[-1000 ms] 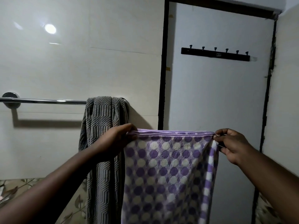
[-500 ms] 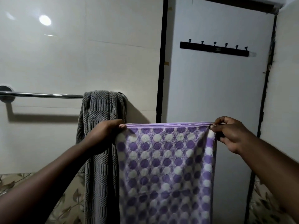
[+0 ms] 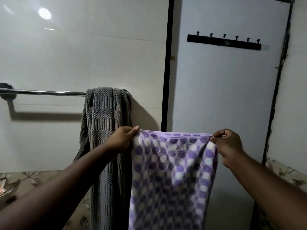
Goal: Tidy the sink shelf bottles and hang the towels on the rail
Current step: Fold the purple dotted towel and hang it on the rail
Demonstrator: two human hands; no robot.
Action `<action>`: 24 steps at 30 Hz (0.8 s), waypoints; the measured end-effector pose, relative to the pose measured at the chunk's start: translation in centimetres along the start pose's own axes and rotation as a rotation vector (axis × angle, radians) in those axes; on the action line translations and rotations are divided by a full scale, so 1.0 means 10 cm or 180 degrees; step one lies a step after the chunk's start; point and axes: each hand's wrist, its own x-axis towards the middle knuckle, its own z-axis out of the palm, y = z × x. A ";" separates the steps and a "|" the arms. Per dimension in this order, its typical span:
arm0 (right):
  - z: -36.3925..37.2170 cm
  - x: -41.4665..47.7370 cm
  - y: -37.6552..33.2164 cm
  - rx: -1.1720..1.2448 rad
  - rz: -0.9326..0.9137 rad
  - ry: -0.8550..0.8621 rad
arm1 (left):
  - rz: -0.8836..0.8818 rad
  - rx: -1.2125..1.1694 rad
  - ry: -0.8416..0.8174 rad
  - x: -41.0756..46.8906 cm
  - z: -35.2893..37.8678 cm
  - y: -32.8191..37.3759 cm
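Purple dotted towel (image 3: 172, 171) is hanging in mid-air, off the rail. The person is holding it up by the top hem, stretched between both hands, and the rest is dropping straight down below the fingers and out of view.

Left hand (image 3: 121, 140) is pinching the left top corner, with thumb and fingers (image 3: 132, 130) curling onto the hem. Right hand (image 3: 229, 145) is pinching the right top corner, its fingers (image 3: 219, 133) bending tight on the cloth. Fabric is bunching a little just under that grip. The hem is running roughly level between the two grips.

Grey ribbed towel (image 3: 103, 130) is hanging just behind and left of the left-hand fingers, draping over the right end of the chrome rail (image 3: 43, 92). The left hand is overlapping it in view; cannot tell whether they are touching. The rail is sitting above and left of the left fingers, running away left to a round wall mount (image 3: 6, 92).

White door (image 3: 224, 97) is standing behind the dotted towel, beyond the right-hand fingers. Black hook rack (image 3: 224, 42) with six pegs is sitting on it, well above those fingers. Dark door frame (image 3: 167, 63) is rising above the hem, nearer the left grip.

Glossy white tiled wall (image 3: 83, 55) is backing the rail and catching a round light reflection high to the left. Floral tile band (image 3: 25, 180) is running low, below the left forearm.
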 end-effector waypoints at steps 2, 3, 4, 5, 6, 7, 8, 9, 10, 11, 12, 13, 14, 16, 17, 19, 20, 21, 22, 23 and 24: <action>0.12 -0.15 -0.07 -0.0103 -0.0191 0.0014 | -0.0053 -0.0032 0.0014 -0.07 0.21 0.08; 0.19 -0.24 -0.11 -0.0104 -0.0294 -0.0028 | -0.0042 -0.0055 -0.0026 -0.10 0.32 0.12; 0.27 -0.33 -0.15 -0.0092 -0.0401 -0.0085 | -0.0036 -0.0095 -0.0112 -0.13 0.44 0.16; 0.35 -0.41 -0.18 -0.0091 -0.0506 -0.0151 | -0.0047 -0.0133 -0.0231 -0.15 0.55 0.20; 0.43 -0.49 -0.20 -0.0093 -0.0591 -0.0223 | -0.0055 -0.0145 -0.0341 -0.16 0.66 0.22; 0.50 -0.55 -0.21 -0.0083 -0.0635 -0.0290 | -0.0055 -0.0115 -0.0402 -0.17 0.73 0.24; 0.54 -0.58 -0.22 -0.0047 -0.0628 -0.0335 | -0.0033 -0.0029 -0.0382 -0.17 0.78 0.26; 0.55 -0.58 -0.22 0.0019 -0.0576 -0.0341 | 0.0034 0.0107 -0.0264 -0.17 0.78 0.28; 0.52 -0.53 -0.22 0.0102 -0.0507 -0.0293 | 0.0150 0.0250 -0.0075 -0.17 0.75 0.29; 0.47 -0.46 -0.21 0.0180 -0.0450 -0.0189 | 0.0265 0.0327 0.0139 -0.17 0.69 0.28; 0.39 -0.37 -0.20 0.0234 -0.0414 -0.0051 | 0.0354 0.0259 0.0329 -0.17 0.60 0.26; 0.29 -0.27 -0.18 0.0263 -0.0381 0.0078 | 0.0412 0.0010 0.0441 -0.18 0.49 0.24; 0.18 -0.17 -0.15 0.0283 -0.0350 0.0161 | 0.0464 -0.0350 0.0477 -0.21 0.37 0.21; -0.02 -0.02 -0.11 0.0362 -0.0359 0.0037 | 0.0487 -0.0856 0.0308 -0.27 0.14 0.17; -0.09 0.02 -0.09 0.0395 -0.0406 -0.0172 | 0.0419 -0.0923 0.0138 -0.30 0.05 0.16; -0.18 0.04 -0.10 0.0440 -0.0499 -0.0642 | 0.0268 -0.0996 -0.0190 -0.34 -0.07 0.15; -0.21 0.05 -0.11 0.0482 -0.0511 -0.0854 | 0.0214 -0.1083 -0.0299 -0.34 -0.10 0.16; -0.23 0.06 -0.11 0.0551 -0.0507 -0.1053 | 0.0158 -0.1197 -0.0353 -0.34 -0.13 0.16; -0.25 0.07 -0.11 0.0604 -0.0516 -0.1229 | 0.0079 -0.1332 -0.0369 -0.34 -0.16 0.17; -0.26 0.07 -0.12 0.0606 -0.0557 -0.1395 | -0.0017 -0.1467 -0.0361 -0.34 -0.19 0.18; -0.28 0.07 -0.13 0.0553 -0.0623 -0.1559 | -0.0106 -0.1591 -0.0344 -0.34 -0.22 0.19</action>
